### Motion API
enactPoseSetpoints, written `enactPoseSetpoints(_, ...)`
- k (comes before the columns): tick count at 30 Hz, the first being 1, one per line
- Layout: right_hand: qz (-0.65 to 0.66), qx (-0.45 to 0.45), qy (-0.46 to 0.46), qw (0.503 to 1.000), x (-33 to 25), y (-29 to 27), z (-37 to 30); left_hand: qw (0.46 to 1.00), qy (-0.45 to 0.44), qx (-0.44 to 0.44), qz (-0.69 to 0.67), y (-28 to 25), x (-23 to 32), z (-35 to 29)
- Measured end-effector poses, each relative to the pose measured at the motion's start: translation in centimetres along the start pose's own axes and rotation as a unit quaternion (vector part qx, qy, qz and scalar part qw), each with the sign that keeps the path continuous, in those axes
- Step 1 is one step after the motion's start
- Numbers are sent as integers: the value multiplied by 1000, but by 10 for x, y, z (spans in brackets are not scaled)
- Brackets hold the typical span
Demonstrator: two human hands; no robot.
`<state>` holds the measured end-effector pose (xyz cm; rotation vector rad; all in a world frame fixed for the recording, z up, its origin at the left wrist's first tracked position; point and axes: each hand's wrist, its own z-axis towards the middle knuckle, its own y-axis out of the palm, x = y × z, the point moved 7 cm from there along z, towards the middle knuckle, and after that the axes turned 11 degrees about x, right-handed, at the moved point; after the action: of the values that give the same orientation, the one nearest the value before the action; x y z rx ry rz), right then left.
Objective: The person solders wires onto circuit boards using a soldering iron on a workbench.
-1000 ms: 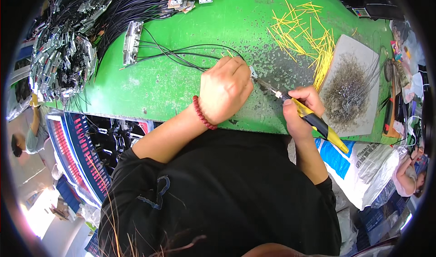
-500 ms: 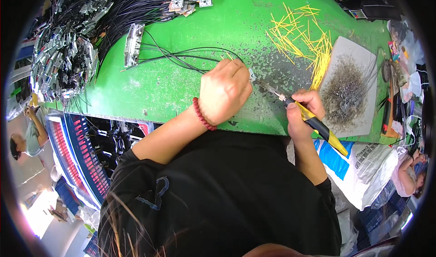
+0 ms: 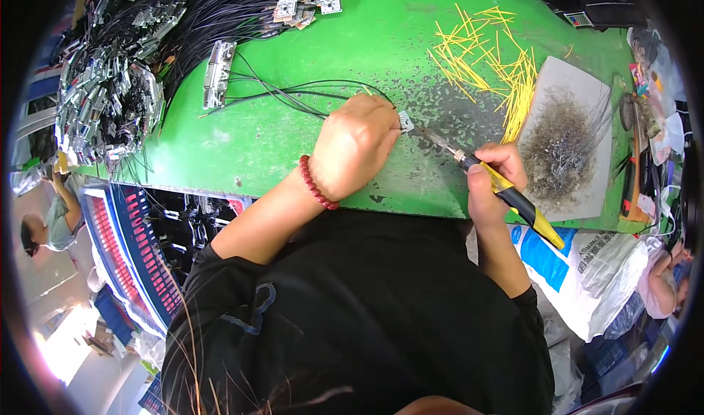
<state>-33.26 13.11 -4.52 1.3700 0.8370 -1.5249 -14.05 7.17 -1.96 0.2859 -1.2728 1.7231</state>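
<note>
Downward head-worn fisheye view

The left forearm [image 3: 271, 221] angles toward two o'clock, the left hand [image 3: 359, 144] curled, knuckles up; the right forearm [image 3: 504, 257] points toward eleven, the right hand [image 3: 496, 184] gripping.

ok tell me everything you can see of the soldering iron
The soldering iron is slim and pen-shaped, with a yellow-and-black handle that looks like plastic, a metal collar and a thin, darkened metal tip. The right hand grips it near the front. It slants above the green table, tip pointing forward-left toward the small white board at the left hand; whether they touch is hard to tell.
</note>
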Motion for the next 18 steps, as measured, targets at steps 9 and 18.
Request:
enactPoseSetpoints(9,8,-7,8,1000,0,3,2,995,-5,-63,80,5,9,6)
enactPoseSetpoints(18,-16,-18,40,999,2,6,1,993,-20,-83,79,7,6,7)
